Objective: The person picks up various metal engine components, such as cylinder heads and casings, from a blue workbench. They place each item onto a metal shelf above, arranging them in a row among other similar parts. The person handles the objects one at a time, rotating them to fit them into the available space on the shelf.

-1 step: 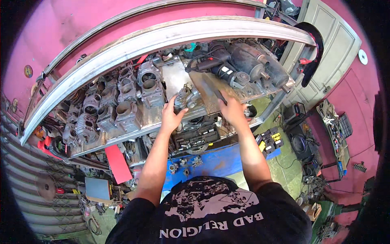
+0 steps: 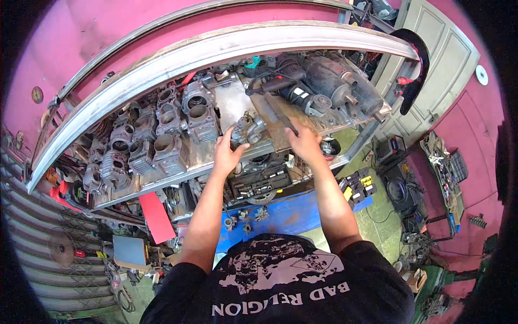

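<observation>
On the workbench [image 2: 229, 102], a small grey metal carburetor [image 2: 249, 129] sits near the front edge. My left hand [image 2: 229, 148] grips its left side, with the thumb at the near side and the fingers around the left. To the right, my right hand [image 2: 306, 144] is closed around the dark handle of a long flat tool [image 2: 279, 113]. The tool points away and to the left over a brown board [image 2: 278, 137], apart from the carburetor. Its exact kind is not clear.
Several engine cylinders [image 2: 167, 148] crowd the bench's left side. A power tool [image 2: 280, 81] and exhaust mufflers [image 2: 329, 81] lie at the back right. Below the bench are an open socket case [image 2: 261, 183] and a blue surface [image 2: 291, 218] with small metal parts.
My right hand and the flat tool have shifted slightly away and to the left. My left hand and the carburetor look unmoved.
</observation>
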{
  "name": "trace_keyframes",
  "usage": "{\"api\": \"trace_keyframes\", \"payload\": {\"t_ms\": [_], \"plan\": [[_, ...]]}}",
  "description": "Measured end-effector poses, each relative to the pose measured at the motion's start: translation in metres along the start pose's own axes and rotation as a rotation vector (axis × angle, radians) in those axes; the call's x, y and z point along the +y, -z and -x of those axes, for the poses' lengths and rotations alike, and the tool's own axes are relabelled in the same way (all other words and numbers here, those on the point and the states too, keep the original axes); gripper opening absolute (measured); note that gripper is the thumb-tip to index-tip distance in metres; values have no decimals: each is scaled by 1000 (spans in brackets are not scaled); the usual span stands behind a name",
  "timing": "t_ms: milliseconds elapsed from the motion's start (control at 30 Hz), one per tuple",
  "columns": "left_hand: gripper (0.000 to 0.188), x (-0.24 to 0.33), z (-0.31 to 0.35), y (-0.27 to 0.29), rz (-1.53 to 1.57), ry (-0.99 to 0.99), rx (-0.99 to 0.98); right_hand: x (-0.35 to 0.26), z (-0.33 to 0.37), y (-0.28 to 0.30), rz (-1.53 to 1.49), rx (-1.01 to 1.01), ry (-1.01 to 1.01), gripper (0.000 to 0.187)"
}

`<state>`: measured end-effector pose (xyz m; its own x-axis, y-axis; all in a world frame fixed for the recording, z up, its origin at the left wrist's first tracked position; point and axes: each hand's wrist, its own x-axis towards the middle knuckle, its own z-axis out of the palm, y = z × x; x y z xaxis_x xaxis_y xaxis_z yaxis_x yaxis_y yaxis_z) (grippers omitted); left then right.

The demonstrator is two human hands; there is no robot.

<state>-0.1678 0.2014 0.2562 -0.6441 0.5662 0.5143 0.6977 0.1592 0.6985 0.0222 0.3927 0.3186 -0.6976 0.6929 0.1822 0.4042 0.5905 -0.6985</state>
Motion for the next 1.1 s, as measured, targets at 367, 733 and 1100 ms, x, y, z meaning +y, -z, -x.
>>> {"api": "trace_keyframes", "payload": {"t_ms": [367, 733, 1100], "plan": [[74, 6, 0, 5, -282, 116, -115, 19, 42, -3, -277, -112, 104, 65], [77, 2, 1, 2, -257, 90, -102, -3, 78, 72, -20, -34, 81, 55], [76, 2, 6, -10, -330, -47, 24, 1, 101, -49, 546, 373, 526, 66]]}}
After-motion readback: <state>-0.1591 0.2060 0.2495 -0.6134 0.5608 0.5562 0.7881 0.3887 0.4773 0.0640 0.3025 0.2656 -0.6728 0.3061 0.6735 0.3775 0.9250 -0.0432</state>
